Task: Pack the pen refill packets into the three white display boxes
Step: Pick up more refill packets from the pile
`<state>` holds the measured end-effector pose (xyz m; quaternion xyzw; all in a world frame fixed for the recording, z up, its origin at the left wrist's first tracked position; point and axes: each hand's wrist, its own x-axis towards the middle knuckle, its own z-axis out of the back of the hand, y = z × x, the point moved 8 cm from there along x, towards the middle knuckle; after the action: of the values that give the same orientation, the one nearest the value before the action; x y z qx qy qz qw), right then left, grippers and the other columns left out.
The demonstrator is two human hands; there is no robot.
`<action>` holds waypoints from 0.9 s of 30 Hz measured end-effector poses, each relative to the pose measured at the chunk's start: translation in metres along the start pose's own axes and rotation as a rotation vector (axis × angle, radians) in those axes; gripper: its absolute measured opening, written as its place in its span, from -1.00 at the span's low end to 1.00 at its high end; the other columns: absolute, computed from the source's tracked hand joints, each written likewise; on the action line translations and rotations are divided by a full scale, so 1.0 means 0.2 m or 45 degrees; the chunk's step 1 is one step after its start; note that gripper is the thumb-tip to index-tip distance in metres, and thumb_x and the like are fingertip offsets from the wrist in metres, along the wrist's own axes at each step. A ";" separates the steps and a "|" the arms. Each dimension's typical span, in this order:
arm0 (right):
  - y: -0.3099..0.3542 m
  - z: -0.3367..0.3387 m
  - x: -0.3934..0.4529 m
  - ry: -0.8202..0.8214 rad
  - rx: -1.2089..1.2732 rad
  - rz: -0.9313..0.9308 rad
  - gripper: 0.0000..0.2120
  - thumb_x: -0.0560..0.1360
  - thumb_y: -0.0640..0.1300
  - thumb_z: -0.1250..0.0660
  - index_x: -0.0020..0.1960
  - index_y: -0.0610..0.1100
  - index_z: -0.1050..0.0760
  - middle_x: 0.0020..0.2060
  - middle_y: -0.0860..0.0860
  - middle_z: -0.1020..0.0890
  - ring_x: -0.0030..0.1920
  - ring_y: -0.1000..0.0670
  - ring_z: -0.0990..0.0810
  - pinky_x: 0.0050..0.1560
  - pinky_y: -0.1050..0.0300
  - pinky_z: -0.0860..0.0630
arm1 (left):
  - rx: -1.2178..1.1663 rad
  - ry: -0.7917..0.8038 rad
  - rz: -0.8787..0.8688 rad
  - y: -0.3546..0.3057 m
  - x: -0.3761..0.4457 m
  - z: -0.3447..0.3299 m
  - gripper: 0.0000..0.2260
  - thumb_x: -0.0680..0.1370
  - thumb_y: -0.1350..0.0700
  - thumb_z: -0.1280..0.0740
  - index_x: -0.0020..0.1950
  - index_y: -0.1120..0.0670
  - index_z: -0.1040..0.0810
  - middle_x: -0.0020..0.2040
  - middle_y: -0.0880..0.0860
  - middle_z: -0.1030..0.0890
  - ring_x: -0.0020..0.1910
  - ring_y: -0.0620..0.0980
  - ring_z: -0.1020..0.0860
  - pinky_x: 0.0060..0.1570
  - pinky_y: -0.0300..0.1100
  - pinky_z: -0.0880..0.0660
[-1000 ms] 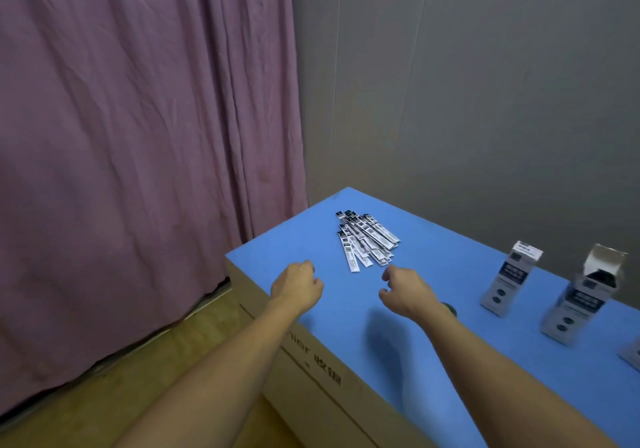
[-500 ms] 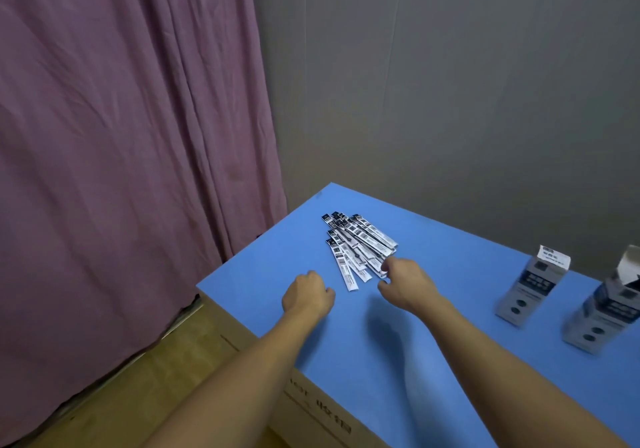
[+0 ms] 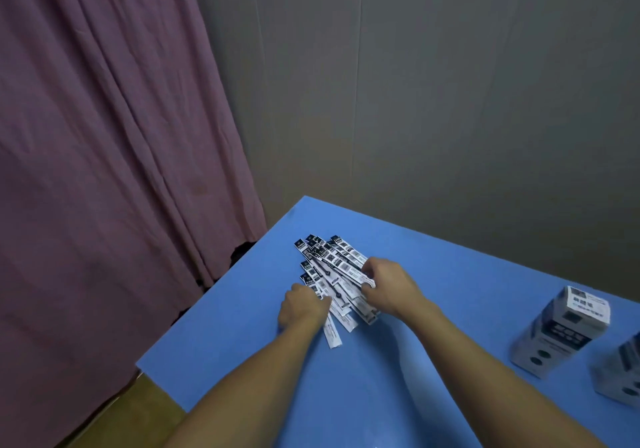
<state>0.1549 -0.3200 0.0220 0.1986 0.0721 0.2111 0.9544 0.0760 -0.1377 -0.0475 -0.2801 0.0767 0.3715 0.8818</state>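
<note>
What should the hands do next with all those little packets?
Probably gather a bunch together and lift it. The left hand and the right hand both have fingers curled on the loose pile of thin black-and-white refill packets on the blue table, while the white cardboard display box stands apart.

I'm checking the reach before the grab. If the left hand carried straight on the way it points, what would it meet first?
The left hand points up and right into the heap of slim black-and-white pen refill packets on the blue tabletop; its fingers already seem to touch the nearest packets, though depth is unclear.

Black-and-white printed packets [image 3: 332, 274] on blue table [image 3: 450, 274]; mauve curtain [image 3: 104, 170], grey wall [image 3: 450, 84].
</note>
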 end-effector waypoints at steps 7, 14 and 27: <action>-0.03 0.01 0.17 0.016 0.037 0.042 -0.69 0.48 -0.12 -0.28 0.22 -0.07 -0.48 0.12 0.00 -0.57 0.13 -0.06 -0.55 0.11 0.03 -0.53 | 0.012 0.043 0.047 0.05 0.17 0.05 -0.61 0.49 -0.11 -0.46 0.15 0.09 -0.48 0.12 0.06 -0.58 0.07 0.09 -0.59 -0.10 -0.11 -0.52; 0.10 -0.05 0.29 0.013 0.073 0.124 -0.74 0.49 -0.13 -0.29 0.17 -0.09 -0.48 0.06 -0.01 -0.57 0.08 -0.07 -0.55 0.06 0.04 -0.52 | 0.092 0.046 0.117 0.16 0.26 0.18 -0.89 0.52 0.13 -0.32 0.03 0.08 -0.49 0.12 0.07 -0.59 0.09 0.12 -0.60 -0.03 -0.13 -0.53; 0.11 -0.06 0.26 0.017 0.138 0.095 -0.75 0.46 -0.15 -0.26 0.14 -0.05 -0.48 0.06 -0.01 -0.57 0.07 -0.08 -0.55 0.06 0.01 -0.54 | -0.183 0.039 0.279 -0.02 0.14 0.03 -0.27 0.11 -0.27 -0.44 0.18 0.05 -0.47 0.20 0.08 -0.54 0.15 0.13 -0.61 0.12 -0.05 -0.59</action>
<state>0.1909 -0.2758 0.0168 0.2510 0.0825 0.2437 0.9332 0.0992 -0.1194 -0.0505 -0.3382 0.0933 0.4661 0.8122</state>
